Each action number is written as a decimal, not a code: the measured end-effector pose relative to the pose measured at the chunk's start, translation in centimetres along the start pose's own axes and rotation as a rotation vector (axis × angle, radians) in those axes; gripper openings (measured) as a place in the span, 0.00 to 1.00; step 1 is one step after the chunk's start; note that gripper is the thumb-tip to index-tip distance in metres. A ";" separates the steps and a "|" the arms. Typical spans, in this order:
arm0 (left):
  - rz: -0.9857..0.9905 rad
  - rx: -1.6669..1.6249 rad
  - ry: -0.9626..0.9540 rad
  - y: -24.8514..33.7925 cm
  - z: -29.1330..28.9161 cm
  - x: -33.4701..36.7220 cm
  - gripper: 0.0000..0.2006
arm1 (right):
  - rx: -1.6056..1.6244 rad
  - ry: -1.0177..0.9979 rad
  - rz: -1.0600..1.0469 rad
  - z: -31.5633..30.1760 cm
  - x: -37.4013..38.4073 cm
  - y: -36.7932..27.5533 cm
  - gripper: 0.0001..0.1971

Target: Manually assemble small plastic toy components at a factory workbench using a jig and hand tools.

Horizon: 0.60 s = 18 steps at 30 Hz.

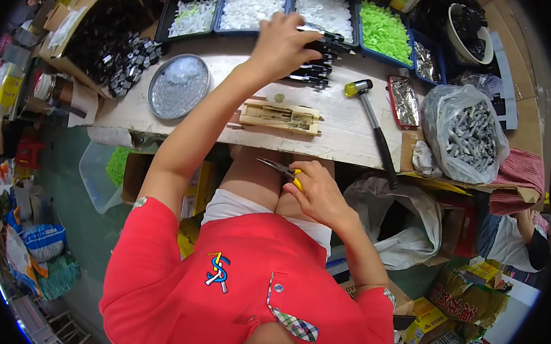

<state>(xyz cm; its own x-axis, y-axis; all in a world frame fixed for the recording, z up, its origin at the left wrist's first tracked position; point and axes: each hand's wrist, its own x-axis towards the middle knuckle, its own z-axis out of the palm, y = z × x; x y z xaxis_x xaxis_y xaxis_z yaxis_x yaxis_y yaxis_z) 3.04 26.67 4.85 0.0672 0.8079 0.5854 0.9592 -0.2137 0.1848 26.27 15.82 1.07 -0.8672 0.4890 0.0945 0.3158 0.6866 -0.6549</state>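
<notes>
Yellow-handled pliers (283,170) in right hand (317,193)

A pale wooden workbench (347,129) carries the work. Along its far edge stand trays: one of white clips (193,14), two of white caps (251,3), one of green caps (384,30). A round metal dish (178,85) lies at the left, beside a heap of black parts (116,49). Near the middle sits a wooden jig (280,117), with a row of black assemblies (310,70) beyond it. A yellow-headed mallet (373,124) lies to the right, then a red tray of metal pieces (403,101) and a clear bag of grey parts (470,136).
</notes>
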 end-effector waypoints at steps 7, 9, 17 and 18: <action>0.155 0.014 -0.041 0.8 4.8 3.3 0.10 | -0.019 0.030 0.080 -0.2 -1.2 1.2 0.13; 0.151 -0.246 0.129 -0.9 4.2 2.9 0.12 | -0.016 0.026 0.067 -0.3 -1.3 1.1 0.13; -0.621 -1.608 -0.139 0.7 -4.9 -6.6 0.12 | 0.190 0.297 0.074 -2.2 0.4 0.8 0.10; -0.707 -1.573 -0.162 1.5 -4.9 -8.2 0.13 | 0.210 0.316 0.083 -2.3 0.8 1.2 0.11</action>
<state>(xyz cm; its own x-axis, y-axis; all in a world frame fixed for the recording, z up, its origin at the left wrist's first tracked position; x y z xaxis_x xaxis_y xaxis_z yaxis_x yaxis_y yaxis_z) 2.59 17.06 4.21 -0.0950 0.9955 -0.0023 -0.3444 -0.0307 0.9383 26.82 18.22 2.08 -0.6698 0.7027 0.2398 0.2660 0.5286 -0.8061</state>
